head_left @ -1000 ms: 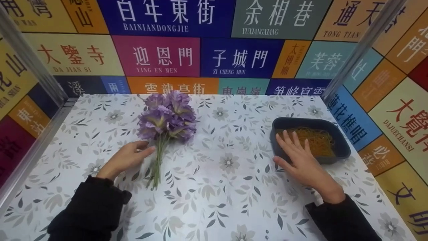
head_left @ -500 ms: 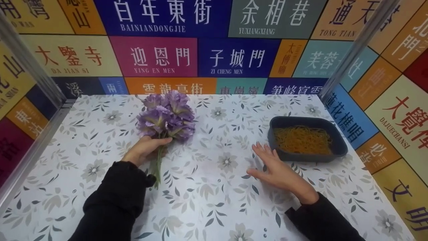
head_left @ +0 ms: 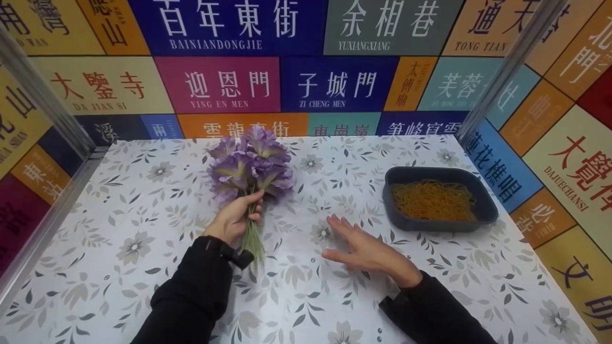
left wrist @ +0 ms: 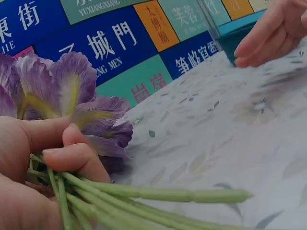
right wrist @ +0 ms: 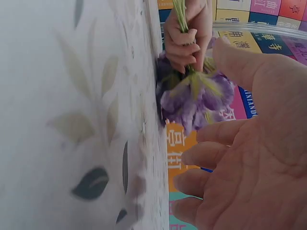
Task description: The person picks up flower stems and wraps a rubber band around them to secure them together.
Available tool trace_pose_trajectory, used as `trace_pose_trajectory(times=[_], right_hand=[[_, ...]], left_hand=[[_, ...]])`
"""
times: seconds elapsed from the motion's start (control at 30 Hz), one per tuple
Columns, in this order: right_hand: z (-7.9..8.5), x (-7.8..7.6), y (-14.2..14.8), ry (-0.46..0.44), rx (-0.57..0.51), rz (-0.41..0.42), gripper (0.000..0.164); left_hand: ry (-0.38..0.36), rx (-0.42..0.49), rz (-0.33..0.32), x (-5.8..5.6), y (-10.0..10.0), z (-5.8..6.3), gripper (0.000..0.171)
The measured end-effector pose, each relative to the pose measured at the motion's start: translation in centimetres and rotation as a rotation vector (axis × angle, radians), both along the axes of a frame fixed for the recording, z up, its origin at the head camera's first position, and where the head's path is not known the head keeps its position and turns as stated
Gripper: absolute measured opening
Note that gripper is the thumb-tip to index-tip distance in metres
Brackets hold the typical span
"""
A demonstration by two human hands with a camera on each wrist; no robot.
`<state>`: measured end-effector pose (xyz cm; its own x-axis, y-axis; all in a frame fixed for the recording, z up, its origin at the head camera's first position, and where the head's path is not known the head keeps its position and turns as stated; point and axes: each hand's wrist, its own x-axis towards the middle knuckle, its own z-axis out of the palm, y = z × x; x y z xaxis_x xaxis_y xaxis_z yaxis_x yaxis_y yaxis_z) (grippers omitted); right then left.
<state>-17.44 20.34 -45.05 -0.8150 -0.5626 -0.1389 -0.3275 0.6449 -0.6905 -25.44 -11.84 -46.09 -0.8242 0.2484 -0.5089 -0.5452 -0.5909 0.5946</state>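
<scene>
My left hand [head_left: 234, 217] grips a bunch of purple artificial flowers [head_left: 251, 165] by the green stems, just under the blooms. In the left wrist view the thumb and curled fingers wrap the stems [left wrist: 144, 196], whose cut ends point right. The petals [left wrist: 72, 86] spread behind that hand. My right hand [head_left: 370, 253] holds nothing; its fingers are spread and relaxed over the table, to the right of the bouquet. The right wrist view shows its palm [right wrist: 264, 158] and loosely bent fingers, with the flowers [right wrist: 196, 98] beyond.
A dark grey rectangular container [head_left: 432, 225] with thin orange-brown strands [head_left: 432, 200] stands at the right back of the table. White cloth with grey leaves and flowers covers the table [head_left: 306, 296]. Panels with large characters [head_left: 337, 83] wall the back and sides, joined by metal posts.
My left hand has closed around the flower stems and shifted the bunch slightly right. My right hand has left the container and come left toward the middle.
</scene>
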Motion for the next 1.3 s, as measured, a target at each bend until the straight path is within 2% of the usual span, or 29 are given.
trace_pose_trajectory(times=[0.2, 0.43, 0.6, 0.7, 0.83, 0.93, 1.0, 1.07, 1.17, 1.3], right_hand=[[0.2, 0.0, -1.9, 0.014, -0.028, 0.027, 0.090], [1.2, 0.1, -5.0, 0.008, -0.047, 0.044, 0.093], [1.8, -0.1, -7.0, -0.005, -0.047, 0.048, 0.092], [2.2, -0.1, -7.7, -0.001, -0.039, 0.051, 0.083], [2.7, 0.0, -8.1, 0.042, -0.027, 0.087, 0.048], [2.8, 0.1, -8.2, 0.022, -0.051, 0.087, 0.026], [2.8, 0.2, -8.3, 0.010, -0.062, 0.071, 0.024], [2.8, 0.3, -8.5, 0.012, -0.040, 0.047, 0.029], [2.7, 0.4, -8.6, 0.097, 0.046, 0.027, 0.035], [2.6, 0.7, -8.8, 0.202, 0.131, 0.024, 0.036]], left_hand=[[0.014, 0.104, 0.054, 0.1, 2.1, 0.4, 0.016], [0.042, 0.185, 0.162, 0.6, 3.2, 0.8, 0.034], [0.094, 0.357, 0.237, 1.2, 4.2, 1.0, 0.051], [0.150, 0.463, 0.223, 2.0, 5.0, 1.3, 0.059], [0.222, 0.542, 0.222, 3.2, 6.3, 2.0, 0.061], [0.256, 0.567, 0.237, 4.0, 7.3, 2.6, 0.061], [0.270, 0.569, 0.231, 4.3, 7.8, 3.1, 0.060], [0.270, 0.574, 0.221, 4.6, 8.0, 3.5, 0.059], [0.271, 0.575, 0.214, 4.6, 7.8, 4.0, 0.057], [0.268, 0.559, 0.224, 4.6, 7.3, 4.3, 0.054]])
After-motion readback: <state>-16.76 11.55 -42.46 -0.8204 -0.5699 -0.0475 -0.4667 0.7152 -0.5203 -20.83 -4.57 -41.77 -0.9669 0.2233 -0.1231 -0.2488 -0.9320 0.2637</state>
